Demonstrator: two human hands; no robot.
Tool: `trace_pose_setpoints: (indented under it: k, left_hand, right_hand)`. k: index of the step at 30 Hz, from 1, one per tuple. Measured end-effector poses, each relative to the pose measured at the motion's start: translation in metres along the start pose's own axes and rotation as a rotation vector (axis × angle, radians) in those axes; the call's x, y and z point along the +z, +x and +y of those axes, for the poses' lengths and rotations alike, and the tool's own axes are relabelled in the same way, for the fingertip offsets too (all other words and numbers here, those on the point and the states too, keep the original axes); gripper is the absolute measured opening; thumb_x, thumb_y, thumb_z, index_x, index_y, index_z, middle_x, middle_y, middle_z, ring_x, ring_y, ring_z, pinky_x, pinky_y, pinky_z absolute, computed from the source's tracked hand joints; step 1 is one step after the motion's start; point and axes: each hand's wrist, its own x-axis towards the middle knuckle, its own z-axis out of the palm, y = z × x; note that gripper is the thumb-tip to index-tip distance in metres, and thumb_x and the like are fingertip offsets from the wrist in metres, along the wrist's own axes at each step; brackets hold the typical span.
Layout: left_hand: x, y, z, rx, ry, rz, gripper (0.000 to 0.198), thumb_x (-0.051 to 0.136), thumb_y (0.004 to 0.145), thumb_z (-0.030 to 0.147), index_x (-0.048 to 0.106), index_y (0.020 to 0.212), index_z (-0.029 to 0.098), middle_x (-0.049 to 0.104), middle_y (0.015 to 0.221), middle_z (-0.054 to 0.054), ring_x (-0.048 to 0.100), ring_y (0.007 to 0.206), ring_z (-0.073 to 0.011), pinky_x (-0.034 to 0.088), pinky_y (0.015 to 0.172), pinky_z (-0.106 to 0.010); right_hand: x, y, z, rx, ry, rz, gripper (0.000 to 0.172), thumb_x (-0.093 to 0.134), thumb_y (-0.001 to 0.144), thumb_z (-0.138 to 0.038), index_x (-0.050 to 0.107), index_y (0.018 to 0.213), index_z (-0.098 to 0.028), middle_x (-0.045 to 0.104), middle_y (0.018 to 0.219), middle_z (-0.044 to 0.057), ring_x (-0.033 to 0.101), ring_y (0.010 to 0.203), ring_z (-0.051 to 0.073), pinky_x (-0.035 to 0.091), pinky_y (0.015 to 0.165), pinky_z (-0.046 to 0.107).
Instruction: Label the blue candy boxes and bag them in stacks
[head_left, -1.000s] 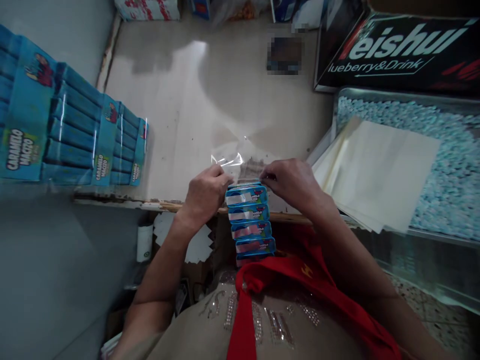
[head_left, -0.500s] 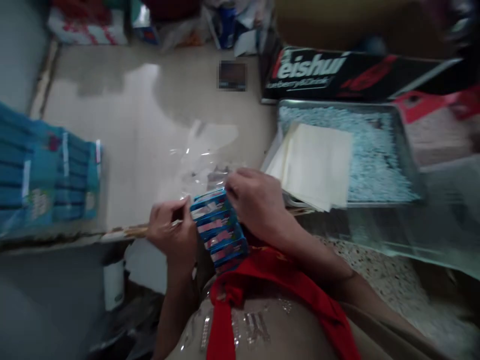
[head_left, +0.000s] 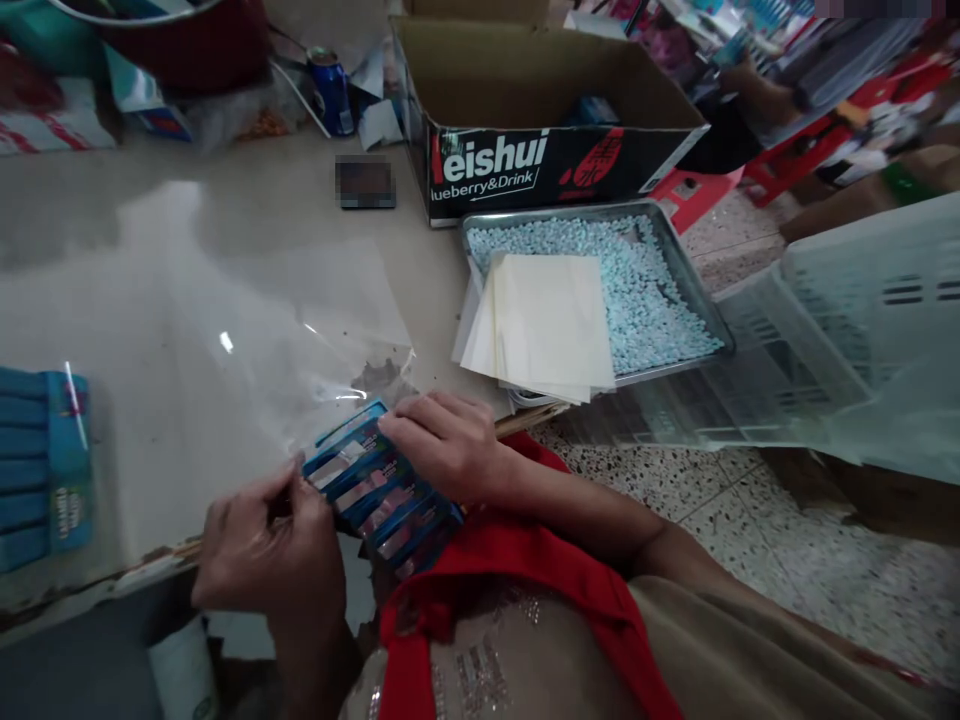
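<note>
A bundle of small blue boxes [head_left: 382,490] with pale label patches leans against my front at the table edge. Clear plastic film [head_left: 330,355] spreads from its far end over the tabletop. At the bundle's left corner, my left hand [head_left: 270,550] is closed in a pinch on the film's edge. My right hand [head_left: 450,445] has its fingers bent over the bundle's upper right edge, gripping it. The fingertips' exact hold on the film there is hard to make out. The bundle's lower end is partly hidden by the red apron [head_left: 517,560].
Similar wrapped blue boxes [head_left: 45,470] stand at left. At right, a metal tray [head_left: 709,325] holds small pale-blue pieces, with cream paper sheets [head_left: 555,320] over its corner. Behind are a black cardboard carton [head_left: 495,175], a blue can [head_left: 330,95] and a translucent crate [head_left: 870,310].
The view has swung right, so the table items sit further left and people appear at upper right. Both hands stay at the bundle; the film now lies flatter and more spread out.
</note>
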Motion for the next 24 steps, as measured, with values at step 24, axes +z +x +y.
trace_pose_setpoints:
  k: [24]
  left_hand:
    - [0.032, -0.045, -0.067, 0.043, 0.340, -0.175, 0.013, 0.058, 0.097, 0.019, 0.065, 0.087, 0.021, 0.068, 0.085, -0.007, 0.064, 0.077, -0.0215, 0.040, 0.067, -0.030]
  right_hand:
    - [0.069, -0.032, 0.008, 0.341, 0.477, 0.174, 0.022, 0.061, 0.102, -0.038, 0.073, 0.088, -0.026, 0.077, 0.080, 0.004, 0.070, 0.072, 0.021, 0.055, 0.070, 0.032]
